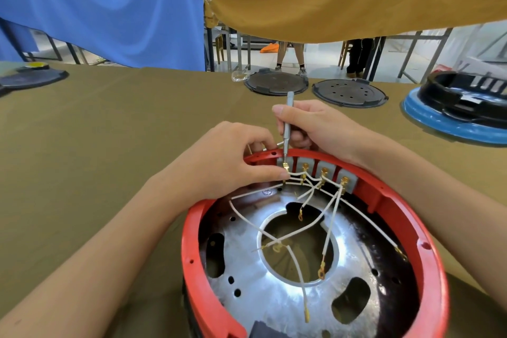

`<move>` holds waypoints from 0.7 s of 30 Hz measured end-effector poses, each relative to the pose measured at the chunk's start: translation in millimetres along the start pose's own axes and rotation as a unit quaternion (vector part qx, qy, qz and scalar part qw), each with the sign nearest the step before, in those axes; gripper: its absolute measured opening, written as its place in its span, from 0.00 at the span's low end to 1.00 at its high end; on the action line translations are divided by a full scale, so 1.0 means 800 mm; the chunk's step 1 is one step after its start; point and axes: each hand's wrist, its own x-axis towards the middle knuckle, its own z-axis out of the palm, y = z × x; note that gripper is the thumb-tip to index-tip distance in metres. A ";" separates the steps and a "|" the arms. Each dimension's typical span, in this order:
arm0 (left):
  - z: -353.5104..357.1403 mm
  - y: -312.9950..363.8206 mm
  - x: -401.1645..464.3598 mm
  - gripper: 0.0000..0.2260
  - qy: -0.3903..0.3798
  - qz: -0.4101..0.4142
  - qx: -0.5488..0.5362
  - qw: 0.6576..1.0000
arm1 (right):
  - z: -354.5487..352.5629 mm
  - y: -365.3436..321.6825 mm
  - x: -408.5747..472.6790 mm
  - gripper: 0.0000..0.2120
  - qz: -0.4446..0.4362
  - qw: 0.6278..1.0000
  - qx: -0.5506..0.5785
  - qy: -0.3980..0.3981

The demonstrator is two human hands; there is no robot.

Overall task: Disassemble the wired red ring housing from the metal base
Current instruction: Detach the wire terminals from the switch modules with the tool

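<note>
- Low centre-right on the olive table [115, 123]: red ring housing [189, 244] sits round the metal base [263, 291], white wires [332, 217] w/ brass terminals crossing inside.
- At ring's 12 o'clock, left hand [227, 162] pinches the rim by the leftmost terminal.
- Right hand [315, 129] grips a thin silver screwdriver [288, 123], tip on that terminal.
- Two black lids [277, 84] at table's 1 o'clock.

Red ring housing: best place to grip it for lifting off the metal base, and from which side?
Probably grip the red ring housing by its bare rim at the left and right sides, coming from above and outside. The far arc is crowded by the terminal block, white wires and both hands; the metal base sits recessed inside.
</note>
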 end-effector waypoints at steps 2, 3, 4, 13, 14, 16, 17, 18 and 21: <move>0.000 -0.001 0.000 0.14 0.003 -0.001 -0.003 1.000 | 0.000 -0.005 -0.007 0.17 -0.055 0.998 -0.034 0.025; 0.000 -0.001 -0.001 0.14 0.004 -0.002 -0.005 1.000 | 0.000 -0.007 -0.011 0.16 -0.088 0.994 -0.055 0.037; 0.000 -0.001 -0.001 0.15 0.004 -0.002 -0.005 1.000 | 0.000 -0.009 -0.015 0.16 -0.121 0.988 -0.084 0.049; 0.000 -0.001 -0.001 0.16 0.004 -0.006 -0.007 1.000 | 0.003 -0.009 -0.017 0.16 -0.128 0.980 -0.140 0.064; 0.000 -0.001 -0.001 0.16 0.003 -0.007 -0.008 1.000 | 0.003 -0.008 -0.015 0.17 -0.103 0.983 -0.142 0.048; 0.000 -0.001 -0.001 0.15 0.003 -0.006 -0.014 1.000 | 0.004 -0.007 -0.011 0.18 -0.082 0.984 -0.158 0.026; 0.000 -0.001 -0.001 0.15 0.005 -0.007 -0.016 1.000 | 0.004 -0.006 -0.011 0.18 -0.086 0.984 -0.157 0.024; 0.000 -0.001 -0.001 0.15 0.005 -0.008 -0.014 1.000 | 0.003 -0.005 -0.012 0.18 -0.093 0.985 -0.142 0.032; -0.001 -0.001 0.000 0.16 0.002 -0.007 -0.004 1.000 | 0.001 -0.003 -0.016 0.17 -0.119 0.988 -0.069 0.068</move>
